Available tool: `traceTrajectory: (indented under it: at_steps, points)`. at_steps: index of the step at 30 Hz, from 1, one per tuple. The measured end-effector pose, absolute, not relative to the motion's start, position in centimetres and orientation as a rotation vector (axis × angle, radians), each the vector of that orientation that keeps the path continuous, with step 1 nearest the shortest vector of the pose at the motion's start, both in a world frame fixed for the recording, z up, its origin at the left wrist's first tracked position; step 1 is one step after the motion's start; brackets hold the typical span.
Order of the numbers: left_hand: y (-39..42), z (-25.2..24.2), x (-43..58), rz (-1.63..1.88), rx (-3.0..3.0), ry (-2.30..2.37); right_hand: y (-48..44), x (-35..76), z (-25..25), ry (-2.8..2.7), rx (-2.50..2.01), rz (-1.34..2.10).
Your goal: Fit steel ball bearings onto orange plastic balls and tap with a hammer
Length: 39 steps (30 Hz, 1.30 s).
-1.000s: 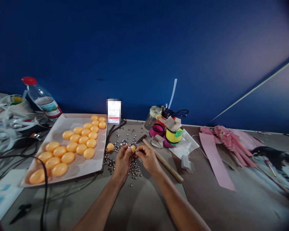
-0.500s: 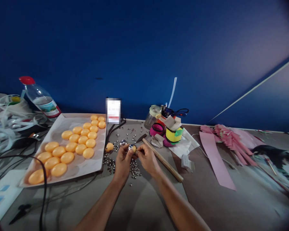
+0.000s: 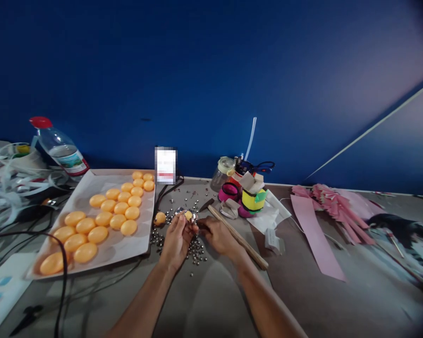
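Observation:
My left hand (image 3: 176, 239) is closed round a small orange ball (image 3: 188, 215) partly covered with shiny silver studs, held up at its fingertips. My right hand (image 3: 216, 234) sits just to its right, lower, with fingers curled in a pinch over a heap of loose silver studs (image 3: 193, 249) on the table; what it pinches is too small to make out. A single orange ball (image 3: 160, 218) lies on the table left of the hands.
A white tray (image 3: 141, 244) with several orange balls lies at the left. A plastic bottle (image 3: 58, 146), cables and white strips crowd the far left. A wooden stick (image 3: 238, 237), tape rolls (image 3: 252, 199), a jar and pink paper strips (image 3: 315, 230) lie to the right.
My right hand has drawn away from the ball and dropped towards the stud heap. My left hand has turned the ball a little leftward and kept it raised.

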<state>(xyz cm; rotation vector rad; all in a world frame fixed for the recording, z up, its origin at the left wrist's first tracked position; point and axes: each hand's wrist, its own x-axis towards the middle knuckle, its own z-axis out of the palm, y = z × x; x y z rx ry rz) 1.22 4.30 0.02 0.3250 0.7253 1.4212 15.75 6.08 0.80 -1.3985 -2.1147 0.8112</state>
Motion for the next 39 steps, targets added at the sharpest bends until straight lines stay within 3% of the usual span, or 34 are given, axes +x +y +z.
traceTrajectory:
  at_steps: [4,8,14,24,34,37,39]
  points:
    - [4.2,0.2,1.4,1.42,0.325,0.708,5.7,14.5,0.0,-2.305,-1.559,0.536]
    - [4.1,0.3,1.4,1.411,0.345,0.689,5.8,14.3,-0.9,-2.259,-1.555,0.535]
    - [4.3,0.3,1.2,1.435,0.317,0.73,6.5,16.0,0.0,-2.014,-1.32,0.704]
    - [4.5,0.6,1.2,1.466,0.305,0.744,7.3,17.6,0.1,-1.989,-1.298,0.874]
    - [4.7,0.7,1.1,1.491,0.264,0.733,7.8,18.1,-0.1,-1.399,-1.199,1.375]
    - [4.7,0.7,1.1,1.493,0.256,0.729,8.0,18.3,-0.4,-1.496,-1.274,1.249]
    - [4.7,0.7,1.1,1.493,0.253,0.737,7.9,18.2,-0.5,-1.656,-1.359,0.968]
